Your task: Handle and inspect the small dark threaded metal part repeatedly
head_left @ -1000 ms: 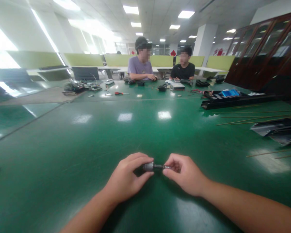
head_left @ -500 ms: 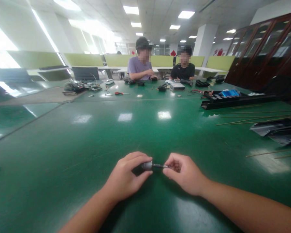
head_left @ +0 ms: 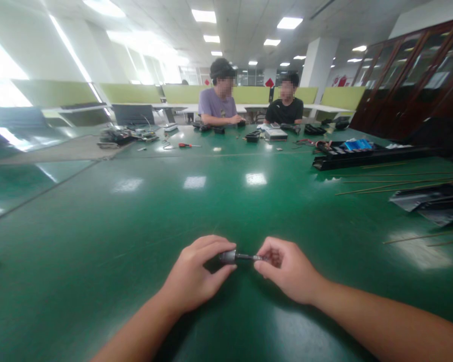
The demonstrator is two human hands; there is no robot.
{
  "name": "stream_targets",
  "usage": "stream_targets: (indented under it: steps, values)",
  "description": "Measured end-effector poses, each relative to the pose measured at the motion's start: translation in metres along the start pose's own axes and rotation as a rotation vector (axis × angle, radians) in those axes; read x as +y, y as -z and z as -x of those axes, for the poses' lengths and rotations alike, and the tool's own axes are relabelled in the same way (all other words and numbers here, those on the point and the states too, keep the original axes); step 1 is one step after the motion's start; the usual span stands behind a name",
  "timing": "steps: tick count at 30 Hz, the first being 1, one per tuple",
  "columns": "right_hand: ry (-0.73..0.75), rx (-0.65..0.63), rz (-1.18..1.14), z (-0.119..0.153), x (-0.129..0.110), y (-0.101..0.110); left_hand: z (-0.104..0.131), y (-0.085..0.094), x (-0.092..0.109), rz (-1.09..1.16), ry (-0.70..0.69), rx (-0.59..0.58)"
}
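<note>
My left hand [head_left: 200,271] curls its fingers and thumb around a short grey metal cylinder [head_left: 229,257], low over the green table [head_left: 166,211]. A thin dark shaft [head_left: 245,257] sticks out of the cylinder to the right. The thumb and forefinger of my right hand [head_left: 283,266] pinch the far end of that shaft, and its other fingers are curled in. My left palm hides the back of the cylinder. What exact kind of part it is, I cannot make out.
Two people sit across the table. A red-handled screwdriver [head_left: 189,145], a pile of electronic parts [head_left: 126,136] and a white box [head_left: 275,134] lie at the far side. To the right are a long black channel [head_left: 355,158], thin brass rods [head_left: 385,188] and dark brackets [head_left: 434,201].
My left hand and the cylinder have shifted very slightly left; both grips look the same. The person in purple has lowered a hand toward the table and turned the head a little.
</note>
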State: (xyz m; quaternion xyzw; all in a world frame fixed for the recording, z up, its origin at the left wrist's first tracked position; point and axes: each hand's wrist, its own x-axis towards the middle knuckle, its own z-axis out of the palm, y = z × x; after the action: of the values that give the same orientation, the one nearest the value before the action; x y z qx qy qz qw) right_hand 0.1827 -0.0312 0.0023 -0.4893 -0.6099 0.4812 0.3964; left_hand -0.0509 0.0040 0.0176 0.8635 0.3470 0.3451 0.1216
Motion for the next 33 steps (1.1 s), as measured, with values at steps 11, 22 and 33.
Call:
stream_targets:
  steps: [11, 22, 33]
  values:
    - [0.027, 0.005, -0.037, -0.0002, 0.0056, 0.0027, 0.0, 0.0007, -0.0017, 0.004, 0.001, -0.003]
    - [0.024, 0.012, -0.043, -0.0004, 0.0043, 0.0022, -0.0001, 0.002, -0.0013, -0.002, -0.011, 0.016]
    - [0.037, 0.03, -0.073, -0.0005, 0.0082, 0.0029, -0.0052, 0.0081, -0.0079, -0.006, 0.066, -0.001]
